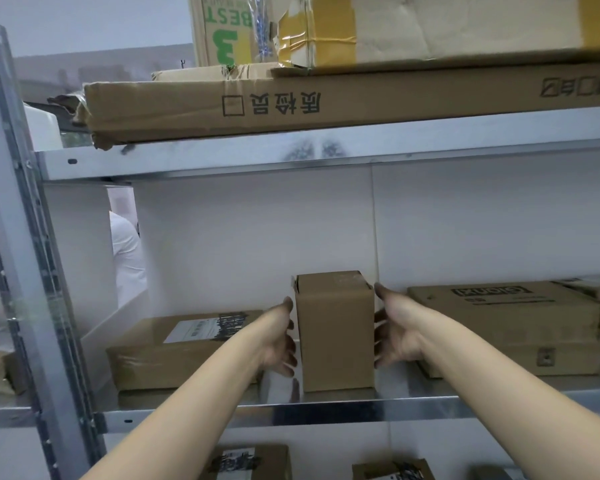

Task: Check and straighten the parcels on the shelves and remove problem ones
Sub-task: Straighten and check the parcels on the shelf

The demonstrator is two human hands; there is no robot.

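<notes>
The small box (pixel 335 330) stands upright near the front edge of the middle shelf (pixel 326 412), with its top flap slightly lifted at the left. The left hand (pixel 280 336) and right hand (pixel 397 336) flank it, their fingers fairly straight against its sides rather than curled round it. Blur hides how firm the contact is. The box is tall and narrow, so an uneven push could tip it toward 6 o'clock and off the shelf. It could also knock into the labelled parcel (pixel 181 348) at 9 o'clock or the flat box (pixel 506 320) at 3 o'clock.
</notes>
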